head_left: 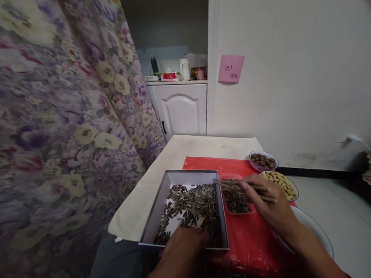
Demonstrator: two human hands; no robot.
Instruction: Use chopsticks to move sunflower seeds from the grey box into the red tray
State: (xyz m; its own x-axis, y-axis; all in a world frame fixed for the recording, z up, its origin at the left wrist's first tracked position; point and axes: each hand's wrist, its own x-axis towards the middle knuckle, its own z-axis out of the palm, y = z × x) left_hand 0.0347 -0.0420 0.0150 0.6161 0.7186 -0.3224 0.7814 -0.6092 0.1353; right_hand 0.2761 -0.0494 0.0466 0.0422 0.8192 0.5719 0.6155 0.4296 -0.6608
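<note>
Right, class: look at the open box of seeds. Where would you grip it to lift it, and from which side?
Pinch the left and right walls of the box midway, one hand each, probably from above. The walls are upright with thin, exposed rims. The plastic tub sits close beside the right wall, leaving little finger room there. Keep it level: the seeds lie loose.

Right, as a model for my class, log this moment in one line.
left hand: at box of seeds | right hand: chopsticks in grip, above seed tub | nearby: peanuts, red sheet
</note>
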